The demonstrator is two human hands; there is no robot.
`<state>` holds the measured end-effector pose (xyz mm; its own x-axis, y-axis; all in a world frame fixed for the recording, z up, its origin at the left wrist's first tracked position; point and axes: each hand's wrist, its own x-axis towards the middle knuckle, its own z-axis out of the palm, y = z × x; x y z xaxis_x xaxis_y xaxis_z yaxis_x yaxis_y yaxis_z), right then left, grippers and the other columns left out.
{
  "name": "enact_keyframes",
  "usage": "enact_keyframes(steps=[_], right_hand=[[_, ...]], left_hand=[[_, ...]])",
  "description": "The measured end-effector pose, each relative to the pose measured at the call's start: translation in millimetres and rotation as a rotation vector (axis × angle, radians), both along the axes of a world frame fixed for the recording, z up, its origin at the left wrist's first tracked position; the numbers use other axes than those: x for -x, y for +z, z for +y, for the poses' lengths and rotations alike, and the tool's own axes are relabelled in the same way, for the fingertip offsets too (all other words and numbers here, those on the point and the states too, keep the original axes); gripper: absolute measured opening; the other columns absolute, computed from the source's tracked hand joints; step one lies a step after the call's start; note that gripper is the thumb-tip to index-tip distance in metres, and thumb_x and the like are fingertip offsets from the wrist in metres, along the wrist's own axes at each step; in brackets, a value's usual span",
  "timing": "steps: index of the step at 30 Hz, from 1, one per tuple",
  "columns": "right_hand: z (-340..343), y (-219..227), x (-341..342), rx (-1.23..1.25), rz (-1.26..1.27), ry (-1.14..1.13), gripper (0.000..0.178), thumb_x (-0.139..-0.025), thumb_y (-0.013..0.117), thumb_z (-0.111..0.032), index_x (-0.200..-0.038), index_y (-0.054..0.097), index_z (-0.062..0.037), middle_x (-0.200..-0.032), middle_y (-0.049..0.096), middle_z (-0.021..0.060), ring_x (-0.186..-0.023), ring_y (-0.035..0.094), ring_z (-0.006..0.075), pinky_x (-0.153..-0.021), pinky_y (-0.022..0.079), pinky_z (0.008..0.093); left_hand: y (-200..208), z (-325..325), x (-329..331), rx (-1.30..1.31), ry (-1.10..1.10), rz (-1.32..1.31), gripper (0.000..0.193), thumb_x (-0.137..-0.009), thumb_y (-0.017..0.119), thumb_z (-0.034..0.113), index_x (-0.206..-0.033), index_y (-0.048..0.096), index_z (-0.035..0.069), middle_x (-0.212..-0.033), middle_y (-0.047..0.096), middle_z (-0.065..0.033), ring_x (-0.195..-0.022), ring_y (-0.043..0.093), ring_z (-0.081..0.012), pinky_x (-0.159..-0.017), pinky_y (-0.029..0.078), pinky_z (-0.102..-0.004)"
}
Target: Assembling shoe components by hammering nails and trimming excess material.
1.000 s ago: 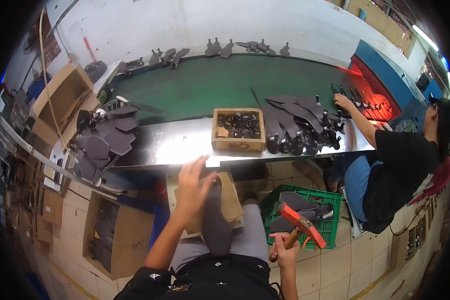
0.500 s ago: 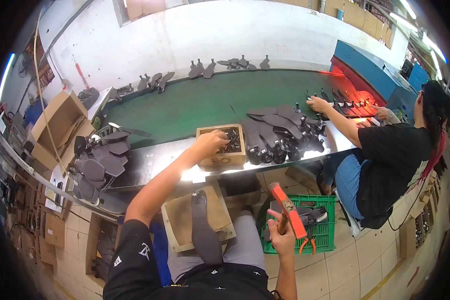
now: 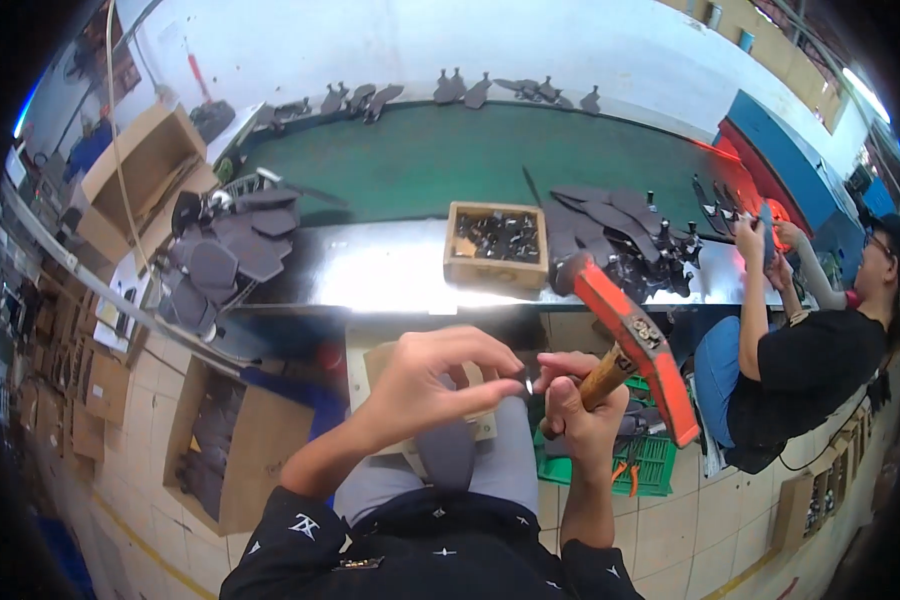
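Observation:
My left hand (image 3: 435,385) pinches a small dark, shiny piece (image 3: 527,380) between thumb and fingertips; its exact kind is too small to make out. My right hand (image 3: 588,420) is wrapped round the wooden handle of a hammer (image 3: 638,335) with an orange-red head, and its forefinger reaches toward the small piece. Below my hands, a dark grey shoe sole piece (image 3: 445,455) lies on a board (image 3: 483,425) over my lap, partly hidden by my left hand. Ahead, on the bench edge, stands a wooden box (image 3: 495,273) holding many small dark parts.
A green-topped bench (image 3: 410,160) spans the front. Dark sole pieces with heels (image 3: 620,235) pile right of the box, more sole pieces (image 3: 235,245) at left. A green crate (image 3: 655,465) and an open carton (image 3: 260,450) stand low. A co-worker (image 3: 810,370) sits at right.
My left hand has come out of the wooden box, back over my lap with a small dark piece. My right hand has brought the hammer up and closer to it. The view has shifted.

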<state>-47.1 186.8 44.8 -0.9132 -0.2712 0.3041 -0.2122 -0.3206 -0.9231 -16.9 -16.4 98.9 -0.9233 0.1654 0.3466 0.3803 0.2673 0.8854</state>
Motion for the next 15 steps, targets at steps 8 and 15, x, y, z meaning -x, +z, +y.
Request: enact_keyframes(steps=[8, 15], right_hand=[[-26, 4, -26, 0.14, -0.049, 0.175, 0.016, -0.087, 0.074, -0.002, -0.099, 0.067, 0.0057, -0.088, 0.066, 0.0118, -0.055, 0.053, 0.0076, -0.044, 0.038, 0.0202], [-33, 7, -35, 0.145, 0.059, 0.215, 0.016, -0.086, 0.074, -0.003, -0.098, 0.065, 0.0043, -0.09, 0.068, 0.0135, -0.057, 0.055, 0.0082, -0.046, 0.041, 0.0219]], left_hand=[[15, -21, -42, -0.011, 0.033, 0.053, 0.016, -0.08, 0.078, 0.005, -0.094, 0.073, 0.002, -0.096, 0.073, -0.0075, -0.076, 0.066, -0.0111, -0.054, 0.05, -0.022], [4, -22, -52, 0.032, 0.043, 0.247, 0.019, -0.081, 0.078, 0.006, -0.099, 0.073, 0.003, -0.101, 0.072, -0.0089, -0.083, 0.068, -0.0145, -0.056, 0.053, -0.0231]])
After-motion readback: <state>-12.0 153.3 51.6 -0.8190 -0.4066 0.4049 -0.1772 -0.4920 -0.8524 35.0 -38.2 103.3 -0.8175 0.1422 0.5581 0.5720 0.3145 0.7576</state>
